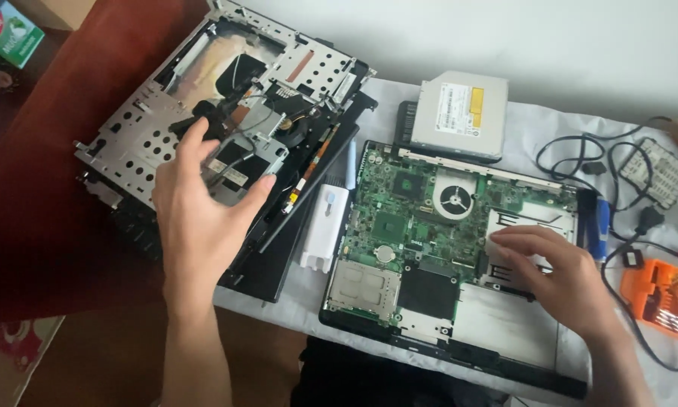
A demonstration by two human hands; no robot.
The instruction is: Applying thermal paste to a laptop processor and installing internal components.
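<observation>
Motherboard (414, 226) under right hand (561, 275) (left hand (195, 218) on metal chassis (203, 98))

Silver disc drive (459, 113) seen far, on white cloth (535, 124). Black cables (580, 154) laid right. Orange box (661, 298) near right edge. Green box (7, 30) far left.

The silver metal laptop frame (203, 98) lies on the left, the open laptop base with its green circuit board (422, 226) on the right. A white plastic block (324, 226) lies between them. A flat grey disc drive (459, 113) sits behind the board.
</observation>
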